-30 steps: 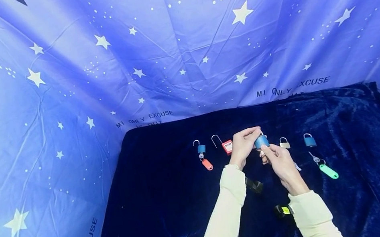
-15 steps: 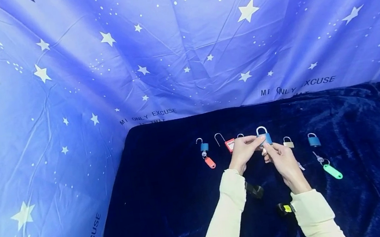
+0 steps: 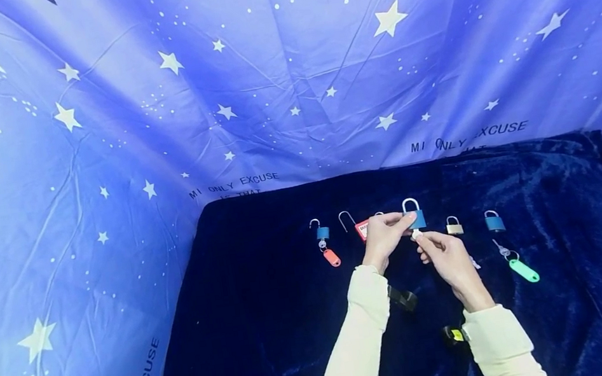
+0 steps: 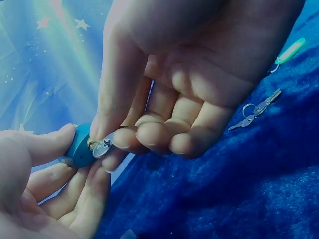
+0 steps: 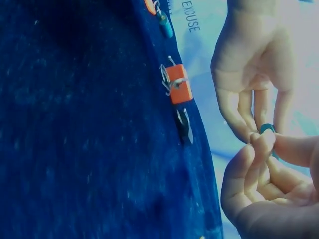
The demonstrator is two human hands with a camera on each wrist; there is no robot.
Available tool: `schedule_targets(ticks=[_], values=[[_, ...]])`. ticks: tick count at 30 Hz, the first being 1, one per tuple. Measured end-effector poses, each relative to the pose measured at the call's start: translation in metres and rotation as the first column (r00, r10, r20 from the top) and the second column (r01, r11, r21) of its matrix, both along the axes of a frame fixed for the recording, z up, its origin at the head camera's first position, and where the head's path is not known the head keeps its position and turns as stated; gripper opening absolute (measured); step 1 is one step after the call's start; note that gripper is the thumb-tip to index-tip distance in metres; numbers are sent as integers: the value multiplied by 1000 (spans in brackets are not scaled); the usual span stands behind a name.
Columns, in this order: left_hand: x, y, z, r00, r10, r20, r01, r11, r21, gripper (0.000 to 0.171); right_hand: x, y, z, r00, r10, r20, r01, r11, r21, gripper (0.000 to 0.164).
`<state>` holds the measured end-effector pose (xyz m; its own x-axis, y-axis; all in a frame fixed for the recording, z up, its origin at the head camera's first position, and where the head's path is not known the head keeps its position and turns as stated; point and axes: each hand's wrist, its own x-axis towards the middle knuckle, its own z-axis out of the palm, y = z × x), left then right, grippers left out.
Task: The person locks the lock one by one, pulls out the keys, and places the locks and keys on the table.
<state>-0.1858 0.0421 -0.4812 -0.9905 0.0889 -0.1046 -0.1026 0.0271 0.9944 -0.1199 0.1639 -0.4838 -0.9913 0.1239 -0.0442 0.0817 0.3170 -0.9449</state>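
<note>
A blue padlock (image 3: 416, 219) is held up over the dark cloth, its silver shackle pointing away and both legs meeting the body. My left hand (image 3: 384, 237) grips the body from the left between thumb and fingers. At the padlock's underside, a silver key (image 4: 102, 148) stands at the keyhole, its round head showing in the left wrist view. My right hand (image 3: 452, 260) pinches that key between thumb and forefinger, with its other fingers curled. How deep the key sits is hidden by the fingers. In the right wrist view, fingers cover most of the padlock (image 5: 267, 128).
At left lie a small blue padlock (image 3: 323, 233) with its shackle open, an orange tag (image 3: 332, 257) and a red padlock (image 3: 361, 231). At right are a brass padlock (image 3: 455, 228), another blue padlock (image 3: 495, 222), a green key tag (image 3: 523, 270) and loose keys (image 4: 259, 107).
My left fingers have shifted from the shackle's top to the side of the body, so the shackle now shows. My right hand has slipped down from the padlock's body to the key.
</note>
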Motion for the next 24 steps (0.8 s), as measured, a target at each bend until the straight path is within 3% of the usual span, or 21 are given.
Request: schedule_targets(ticks=[6, 12, 16, 20, 24], values=[[2, 4, -1, 1000, 8, -3, -8, 1000, -8, 21, 2, 2, 1, 997, 65, -37, -54, 965, 256, 37], [3, 6, -3, 1000, 17, 3, -17, 1000, 0, 19, 2, 0, 6, 994, 99, 42, -107, 936, 335, 36], [3, 7, -4, 1000, 15, -10, -15, 1000, 22, 20, 2, -2, 9, 993, 80, 82, -100, 956, 275, 32], [2, 9, -4, 1000, 24, -20, -23, 999, 38, 20, 0, -2, 10, 993, 46, 111, -60, 991, 120, 30], [1, 8, -2, 999, 46, -21, -44, 998, 50, 19, 1, -3, 9, 992, 19, 124, -17, 1000, -16, 30]])
